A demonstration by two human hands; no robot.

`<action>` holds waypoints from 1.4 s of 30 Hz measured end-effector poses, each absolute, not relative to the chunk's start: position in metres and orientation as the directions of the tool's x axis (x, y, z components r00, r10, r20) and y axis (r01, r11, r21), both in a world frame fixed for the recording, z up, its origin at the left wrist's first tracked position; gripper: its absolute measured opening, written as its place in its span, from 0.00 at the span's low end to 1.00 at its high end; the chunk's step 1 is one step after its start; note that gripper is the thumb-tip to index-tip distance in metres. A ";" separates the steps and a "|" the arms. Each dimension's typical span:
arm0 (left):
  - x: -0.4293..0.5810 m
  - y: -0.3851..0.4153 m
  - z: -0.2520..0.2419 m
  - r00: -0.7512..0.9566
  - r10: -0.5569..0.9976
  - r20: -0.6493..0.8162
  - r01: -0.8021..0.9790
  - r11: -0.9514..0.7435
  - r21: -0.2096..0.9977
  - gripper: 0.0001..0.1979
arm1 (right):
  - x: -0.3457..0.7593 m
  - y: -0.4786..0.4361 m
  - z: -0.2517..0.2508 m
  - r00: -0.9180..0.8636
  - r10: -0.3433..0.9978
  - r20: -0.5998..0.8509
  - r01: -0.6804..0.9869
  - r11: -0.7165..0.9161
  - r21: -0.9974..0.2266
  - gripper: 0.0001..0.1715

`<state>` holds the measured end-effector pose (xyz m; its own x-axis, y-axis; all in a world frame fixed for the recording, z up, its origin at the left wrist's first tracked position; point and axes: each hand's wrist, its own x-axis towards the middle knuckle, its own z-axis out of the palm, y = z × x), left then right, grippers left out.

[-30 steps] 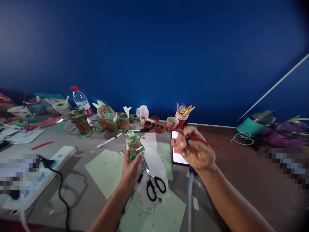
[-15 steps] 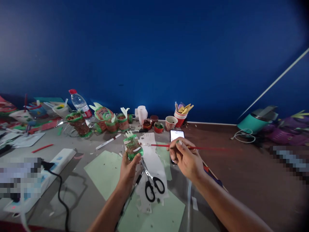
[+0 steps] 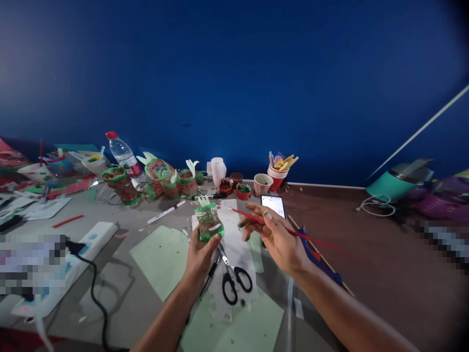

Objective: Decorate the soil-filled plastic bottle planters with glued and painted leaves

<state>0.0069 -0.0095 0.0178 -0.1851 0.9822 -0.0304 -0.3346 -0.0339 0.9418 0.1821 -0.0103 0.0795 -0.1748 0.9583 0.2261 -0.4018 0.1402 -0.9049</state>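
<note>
My left hand [image 3: 200, 254] is closed round a small green and brown painted pot [image 3: 209, 224] cut from a clear plastic bottle, with pale pieces sticking up at its top. In my right hand [image 3: 280, 239] a thin red paintbrush [image 3: 252, 216] is pinched between thumb and forefinger, the other fingers spread. Its pale tip points left and stays apart from the pot. Below the pot lie scissors [image 3: 234, 278] with black handles, on white paper [image 3: 236, 244]. A phone [image 3: 273, 205] with a lit screen rests partly behind my right hand.
Paint cups [image 3: 243, 190], a paper cup [image 3: 263, 184] and a red cup of tools [image 3: 277, 177] line the wall. Several similar painted pots [image 3: 122, 186] and a water bottle [image 3: 124, 154] stand left. A power strip [image 3: 91, 244] lies at left, green paper [image 3: 161, 259] in front.
The brush has swung from nearly level to slanting, its tip now higher and farther from the pot. My right hand's fingers have spread. The whole view has shifted slightly.
</note>
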 end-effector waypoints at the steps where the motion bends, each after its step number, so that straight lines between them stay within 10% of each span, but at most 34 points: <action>1: 0.007 -0.009 0.017 -0.188 0.982 -0.030 -0.333 -0.035 0.942 0.25 | 0.182 -0.010 0.079 -0.187 0.952 0.241 -0.386 0.154 -0.909 0.19; 17: 0.007 -0.008 0.017 -0.174 0.984 0.034 -0.324 -0.089 0.942 0.24 | 0.179 -0.016 0.081 -0.282 0.949 0.142 0.024 0.155 -0.988 0.07; 42: 0.007 -0.008 0.013 -0.161 0.987 0.014 -0.331 -0.067 0.941 0.26 | 0.178 -0.016 0.086 -0.296 0.943 0.154 0.160 0.208 -0.965 0.07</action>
<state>0.0072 -0.0080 0.0126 -0.1605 0.9869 0.0139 -0.3306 -0.0670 0.9414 0.1775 -0.0162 0.0856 -0.2958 0.9427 0.1539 0.1598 0.2077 -0.9650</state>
